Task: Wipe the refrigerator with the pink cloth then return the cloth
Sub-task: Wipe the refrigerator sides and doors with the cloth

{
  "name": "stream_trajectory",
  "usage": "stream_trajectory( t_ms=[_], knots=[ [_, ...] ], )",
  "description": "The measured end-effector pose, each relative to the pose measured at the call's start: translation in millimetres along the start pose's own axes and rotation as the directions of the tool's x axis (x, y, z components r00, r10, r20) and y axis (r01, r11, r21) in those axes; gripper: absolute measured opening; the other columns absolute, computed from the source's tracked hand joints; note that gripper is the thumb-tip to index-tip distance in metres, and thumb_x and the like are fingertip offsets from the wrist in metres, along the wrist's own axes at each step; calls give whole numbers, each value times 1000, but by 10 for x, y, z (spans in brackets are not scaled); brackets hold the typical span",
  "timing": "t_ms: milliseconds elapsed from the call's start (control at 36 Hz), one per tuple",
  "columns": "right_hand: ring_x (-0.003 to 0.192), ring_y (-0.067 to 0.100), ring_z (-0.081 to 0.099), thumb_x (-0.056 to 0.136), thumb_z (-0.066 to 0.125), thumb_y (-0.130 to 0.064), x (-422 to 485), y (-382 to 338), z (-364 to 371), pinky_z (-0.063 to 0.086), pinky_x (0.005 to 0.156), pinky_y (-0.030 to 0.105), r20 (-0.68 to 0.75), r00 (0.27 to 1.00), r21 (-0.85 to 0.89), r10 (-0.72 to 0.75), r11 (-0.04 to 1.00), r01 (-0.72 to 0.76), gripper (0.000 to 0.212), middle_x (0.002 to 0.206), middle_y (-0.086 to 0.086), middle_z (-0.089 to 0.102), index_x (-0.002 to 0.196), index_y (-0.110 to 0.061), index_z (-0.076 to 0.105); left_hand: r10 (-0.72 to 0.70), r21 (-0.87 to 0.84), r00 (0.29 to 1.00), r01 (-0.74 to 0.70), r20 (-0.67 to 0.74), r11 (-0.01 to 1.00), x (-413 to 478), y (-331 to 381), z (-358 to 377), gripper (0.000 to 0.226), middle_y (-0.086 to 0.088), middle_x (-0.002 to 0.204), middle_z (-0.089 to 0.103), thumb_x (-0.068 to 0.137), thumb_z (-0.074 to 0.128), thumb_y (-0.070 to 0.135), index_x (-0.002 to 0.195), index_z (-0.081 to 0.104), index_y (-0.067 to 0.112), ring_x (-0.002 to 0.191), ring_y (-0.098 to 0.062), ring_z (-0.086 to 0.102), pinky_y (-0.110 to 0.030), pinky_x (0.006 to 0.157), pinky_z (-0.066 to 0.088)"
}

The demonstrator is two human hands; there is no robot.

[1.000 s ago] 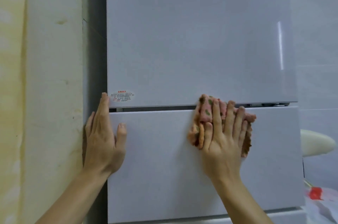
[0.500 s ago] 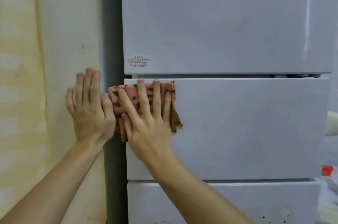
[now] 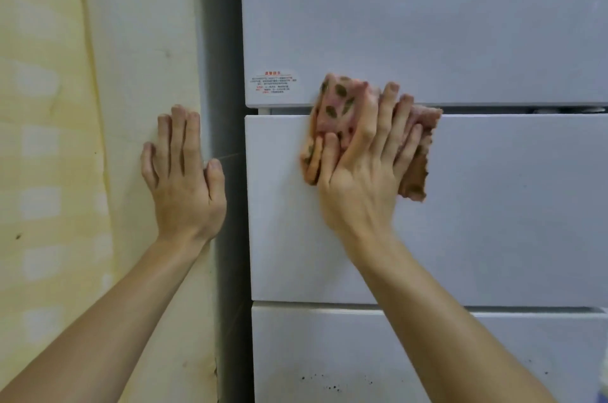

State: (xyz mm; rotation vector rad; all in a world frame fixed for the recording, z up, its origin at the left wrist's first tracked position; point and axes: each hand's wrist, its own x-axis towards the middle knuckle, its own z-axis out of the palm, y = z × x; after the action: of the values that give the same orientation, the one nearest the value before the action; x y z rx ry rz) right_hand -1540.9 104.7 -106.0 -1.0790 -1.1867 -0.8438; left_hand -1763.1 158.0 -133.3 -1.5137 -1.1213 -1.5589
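A small white sticker (image 3: 273,83) sits at the lower left corner of the refrigerator (image 3: 427,24) upper door. It has a red heading and tiny print, too small to read.

Two hands (image 3: 184,185) (image 3: 358,195), one pink cloth (image 3: 339,100), one refrigerator (image 3: 493,40), three door panels (image 3: 394,8) (image 3: 510,221) (image 3: 329,346), one printed sticker (image 3: 273,83).

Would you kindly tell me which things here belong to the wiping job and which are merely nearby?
Job: pink cloth, refrigerator, right hand pressing the cloth.
Nearby: wall under the left hand, sticker.
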Motion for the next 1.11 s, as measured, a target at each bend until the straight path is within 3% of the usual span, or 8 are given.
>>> stream_trajectory(
  t_ms=[111,278,556,639,750,861,972,1111],
  knots=[
    [160,41,15,111,44,-36,-110,-344,161,11,128,63,77,973,-1,-218,976,219,53,171,17,25,159,-14,43,10,-7,1000,-10,-23,1000,-6,-6,18,68,-7,175,13,102,39,22,166,19,12,162,-23,8,-53,130,6],
    [162,39,5,111,47,-41,-864,-308,152,4,131,58,243,865,23,-440,894,448,58,174,13,17,165,-26,32,33,-12,999,-33,-43,999,-2,-27,9,65,-11,174,16,103,37,19,166,22,10,162,-26,11,-53,129,8],
    [163,27,11,108,49,-42,-1768,217,-164,5,132,50,410,736,21,-539,812,583,61,174,-1,21,165,-34,29,-8,-53,1000,7,-5,999,28,22,-58,67,-5,175,14,102,39,18,166,21,15,162,-21,8,-50,130,4],
    [163,28,10,104,54,-37,-1534,175,-114,6,132,52,387,745,28,-544,814,580,67,175,2,18,166,-28,29,-9,-58,1000,10,6,998,28,25,-73,68,-5,175,15,102,41,18,166,21,15,162,-21,8,-47,130,3],
    [163,33,7,106,55,-28,-858,-80,27,8,130,59,242,881,9,-406,909,416,65,174,13,11,165,-15,30,-21,-61,1000,22,20,998,17,32,-92,67,-4,175,15,101,40,19,166,22,15,162,-20,8,-47,129,3],
    [160,34,19,113,29,-35,-199,-329,131,15,127,61,135,955,-26,-264,963,270,55,170,18,26,163,-11,35,-36,-77,998,39,45,996,18,84,-137,69,-3,175,14,101,42,19,166,21,15,162,-19,7,-45,130,2],
    [161,32,17,112,40,-37,-371,-289,118,9,130,58,145,936,-52,-322,942,332,55,172,15,24,163,-16,34,-43,-86,998,46,41,995,5,127,-171,67,-3,174,17,101,41,18,165,24,15,162,-19,10,-40,129,1],
    [162,27,14,110,48,-39,-1189,61,-45,6,131,55,271,836,-13,-477,867,498,58,173,9,21,164,-24,34,7,-116,999,-1,51,993,-105,250,-149,64,-5,174,18,102,39,19,165,26,16,162,-21,8,-43,130,3]
  ],
)
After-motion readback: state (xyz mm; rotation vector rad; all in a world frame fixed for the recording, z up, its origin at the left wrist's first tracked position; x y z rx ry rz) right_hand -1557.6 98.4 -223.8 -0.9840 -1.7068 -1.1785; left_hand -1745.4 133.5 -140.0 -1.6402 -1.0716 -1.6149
